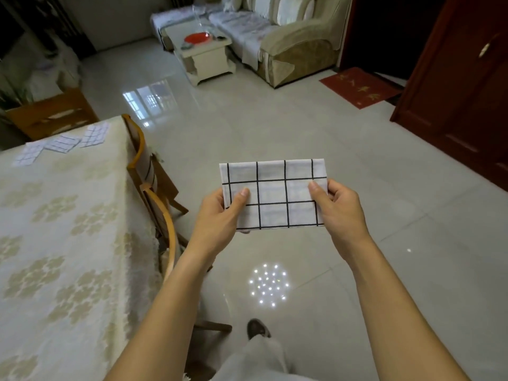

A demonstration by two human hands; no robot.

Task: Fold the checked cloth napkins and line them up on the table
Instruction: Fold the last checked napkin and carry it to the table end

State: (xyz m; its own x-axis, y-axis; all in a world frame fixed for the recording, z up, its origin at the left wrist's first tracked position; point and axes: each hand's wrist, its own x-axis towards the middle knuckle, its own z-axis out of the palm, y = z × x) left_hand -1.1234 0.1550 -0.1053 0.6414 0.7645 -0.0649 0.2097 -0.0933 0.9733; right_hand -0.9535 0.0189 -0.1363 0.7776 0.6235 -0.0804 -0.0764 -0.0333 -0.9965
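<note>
Midair, left hand [220, 213] and right hand [341, 210] pinch napkin [275, 193].

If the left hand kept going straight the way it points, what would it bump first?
Probably nothing nearby. The left hand, holding the checked napkin, points out over the floor toward the far sofa, though depth is hard to judge.

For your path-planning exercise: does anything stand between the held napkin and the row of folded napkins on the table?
Yes: two wooden chairs stand along the table's edge, between the held napkin and the row of folded napkins at its far end.
</note>
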